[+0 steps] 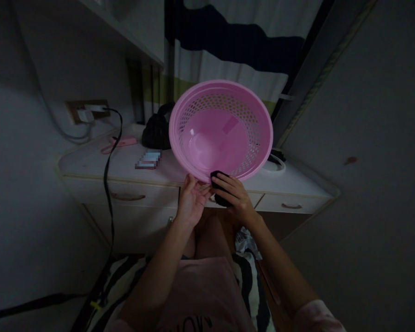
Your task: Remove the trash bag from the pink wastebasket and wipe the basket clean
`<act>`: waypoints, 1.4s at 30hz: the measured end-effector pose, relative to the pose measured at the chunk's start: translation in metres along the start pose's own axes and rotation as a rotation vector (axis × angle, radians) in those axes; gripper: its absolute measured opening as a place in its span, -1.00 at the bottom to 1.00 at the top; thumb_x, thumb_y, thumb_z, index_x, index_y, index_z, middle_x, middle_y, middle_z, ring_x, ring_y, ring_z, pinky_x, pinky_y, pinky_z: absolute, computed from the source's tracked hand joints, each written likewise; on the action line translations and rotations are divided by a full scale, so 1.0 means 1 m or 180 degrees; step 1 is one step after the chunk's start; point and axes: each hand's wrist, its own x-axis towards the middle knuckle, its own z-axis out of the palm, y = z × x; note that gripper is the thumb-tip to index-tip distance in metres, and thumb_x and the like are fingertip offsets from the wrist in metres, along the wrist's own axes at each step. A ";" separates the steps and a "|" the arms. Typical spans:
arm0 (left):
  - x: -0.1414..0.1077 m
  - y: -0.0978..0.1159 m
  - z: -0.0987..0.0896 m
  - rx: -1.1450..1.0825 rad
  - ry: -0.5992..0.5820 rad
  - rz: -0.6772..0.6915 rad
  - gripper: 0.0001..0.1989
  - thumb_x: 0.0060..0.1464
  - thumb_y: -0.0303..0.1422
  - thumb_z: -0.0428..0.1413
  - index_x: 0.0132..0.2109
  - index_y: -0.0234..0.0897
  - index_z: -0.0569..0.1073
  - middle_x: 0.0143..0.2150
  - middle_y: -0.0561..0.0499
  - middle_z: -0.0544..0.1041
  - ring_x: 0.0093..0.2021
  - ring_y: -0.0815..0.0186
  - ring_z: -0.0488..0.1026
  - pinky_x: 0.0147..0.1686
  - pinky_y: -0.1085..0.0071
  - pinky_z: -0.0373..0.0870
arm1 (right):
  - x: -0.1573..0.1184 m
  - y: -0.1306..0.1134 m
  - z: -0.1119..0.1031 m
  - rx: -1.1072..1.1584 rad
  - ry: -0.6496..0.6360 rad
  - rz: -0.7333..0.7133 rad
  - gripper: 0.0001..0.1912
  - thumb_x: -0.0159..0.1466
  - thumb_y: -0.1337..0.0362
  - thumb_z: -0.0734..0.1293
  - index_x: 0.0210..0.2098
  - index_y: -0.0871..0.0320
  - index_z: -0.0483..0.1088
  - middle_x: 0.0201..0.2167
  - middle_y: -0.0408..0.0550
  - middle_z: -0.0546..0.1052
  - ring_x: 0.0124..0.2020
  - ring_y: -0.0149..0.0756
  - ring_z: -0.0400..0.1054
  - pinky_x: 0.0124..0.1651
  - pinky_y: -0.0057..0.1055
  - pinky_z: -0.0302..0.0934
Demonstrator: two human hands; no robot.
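Black bundle [222, 199] under right fingers [228, 188], pink basket [214, 138] beside left fingers [190, 180]

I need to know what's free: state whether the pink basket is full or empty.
Empty. Inside the pink basket, only bare plastic, glare and a darker patch show.
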 end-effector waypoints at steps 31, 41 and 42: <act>-0.006 -0.013 -0.023 0.0249 0.0342 0.0181 -0.59 0.08 -0.19 0.06 0.09 -0.05 0.23 0.22 -0.16 0.26 0.04 0.02 0.40 0.00 -0.06 0.31 | 0.066 0.130 -0.065 0.0848 0.2434 0.1834 -0.69 0.18 0.29 0.22 -0.10 0.10 0.44 -0.15 -0.09 0.53 -0.07 -0.25 0.41 0.07 -0.13 0.22; -0.004 -0.019 -0.024 0.0258 0.0254 0.0310 -0.59 0.03 -0.17 0.11 0.04 -0.06 0.27 0.23 -0.10 0.26 0.02 0.10 0.43 -0.05 0.06 0.39 | 0.022 0.069 -0.035 0.0003 0.2258 0.1980 -0.60 0.21 0.32 0.24 0.05 0.11 0.35 0.06 0.02 0.41 0.10 -0.22 0.28 0.15 -0.12 0.14; -0.004 -0.020 -0.024 0.0239 0.0269 0.0327 -0.60 0.03 -0.17 0.11 0.03 -0.06 0.28 0.22 -0.10 0.27 0.03 0.11 0.42 -0.04 0.06 0.39 | 0.015 0.062 -0.028 -0.0015 0.2318 0.2057 -0.59 0.22 0.31 0.24 0.07 0.13 0.33 0.07 0.04 0.39 0.11 -0.22 0.27 0.15 -0.14 0.14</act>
